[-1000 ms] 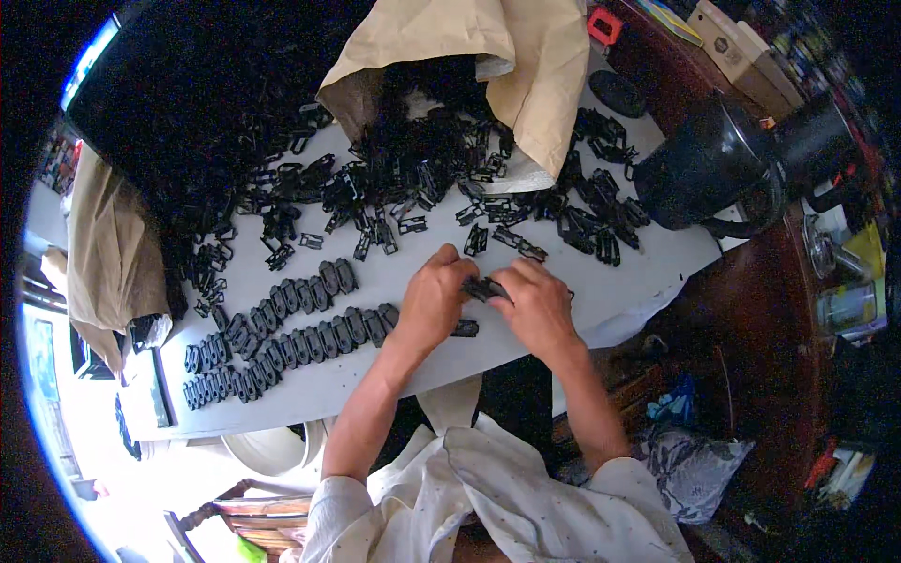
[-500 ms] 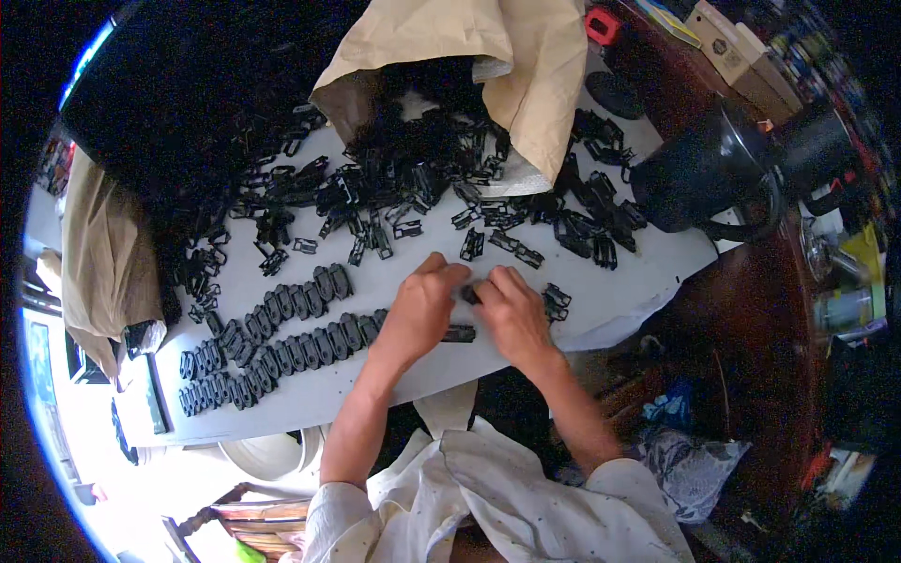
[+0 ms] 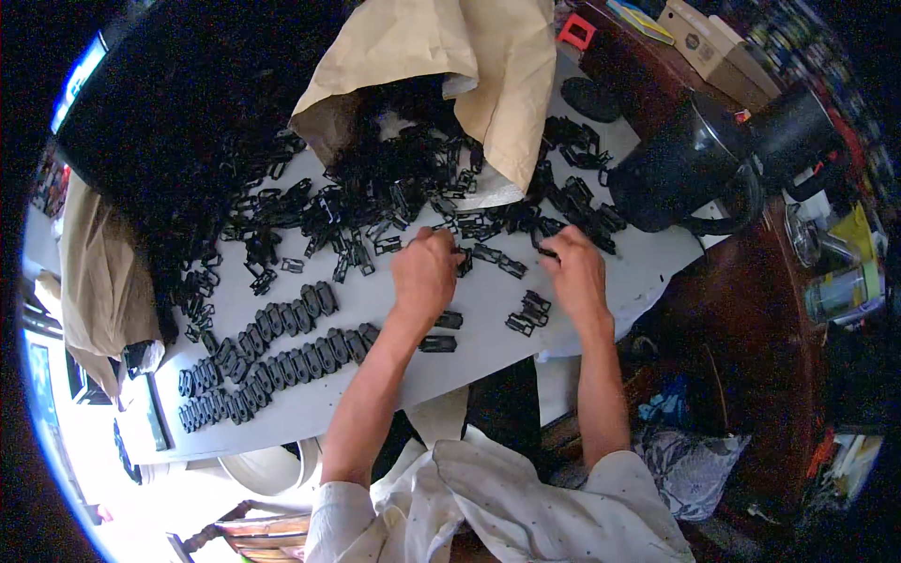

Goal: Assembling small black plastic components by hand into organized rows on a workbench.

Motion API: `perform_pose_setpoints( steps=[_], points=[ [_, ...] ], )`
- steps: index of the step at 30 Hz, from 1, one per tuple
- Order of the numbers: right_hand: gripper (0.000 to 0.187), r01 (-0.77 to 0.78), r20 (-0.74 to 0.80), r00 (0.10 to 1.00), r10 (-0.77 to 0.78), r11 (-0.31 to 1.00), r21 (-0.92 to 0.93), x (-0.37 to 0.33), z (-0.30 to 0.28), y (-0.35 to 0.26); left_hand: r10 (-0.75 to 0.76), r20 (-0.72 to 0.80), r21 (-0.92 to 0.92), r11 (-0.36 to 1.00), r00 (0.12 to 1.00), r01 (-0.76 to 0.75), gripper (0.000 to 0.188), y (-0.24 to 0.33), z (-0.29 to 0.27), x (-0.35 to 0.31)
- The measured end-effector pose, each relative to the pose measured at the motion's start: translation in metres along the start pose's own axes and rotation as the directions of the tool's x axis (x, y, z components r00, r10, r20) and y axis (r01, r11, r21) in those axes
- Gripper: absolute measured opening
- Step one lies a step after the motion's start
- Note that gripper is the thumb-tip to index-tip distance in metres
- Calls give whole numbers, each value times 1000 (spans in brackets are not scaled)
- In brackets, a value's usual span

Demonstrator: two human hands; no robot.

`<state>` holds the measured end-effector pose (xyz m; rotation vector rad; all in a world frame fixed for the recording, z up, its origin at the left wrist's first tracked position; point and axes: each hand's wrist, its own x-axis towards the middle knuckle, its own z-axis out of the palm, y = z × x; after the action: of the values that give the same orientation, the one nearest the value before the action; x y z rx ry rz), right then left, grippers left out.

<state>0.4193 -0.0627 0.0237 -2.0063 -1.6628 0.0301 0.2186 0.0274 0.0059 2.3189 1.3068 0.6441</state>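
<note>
Small black plastic frame-like parts lie in a loose heap across the table's far side. My left hand is closed above the middle of the table, its fingertips at a black part; whether they grip it is hidden. Further right, my right hand pinches a black plastic part at the heap's near edge. Two assembled-looking black pieces lie beside my left wrist. Another small group of parts sits between my hands, nearer me. Two long rows of black pieces run to the left.
An open brown paper sack spills parts at the far side. Another brown bag stands left. A large black jug-like container is at the right, near a cardboard box and a red object. The white table's near edge is before me.
My hands have moved apart; the right one went right and away from me to the heap. A second black piece now shows beside the one near my left wrist. The whole view has shifted slightly.
</note>
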Motion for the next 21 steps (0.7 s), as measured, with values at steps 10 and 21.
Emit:
perform_pose_setpoints(
  steps=[10,21],
  points=[
    [21,66,107,993,-56,994,-90,-1,8,-26,126,-184,88,990,975,-111,14,3,9,-1],
    [18,-288,124,956,265,777,560,-21,36,-32,129,9,-336,934,992,-118,24,48,15,-22]
  ],
)
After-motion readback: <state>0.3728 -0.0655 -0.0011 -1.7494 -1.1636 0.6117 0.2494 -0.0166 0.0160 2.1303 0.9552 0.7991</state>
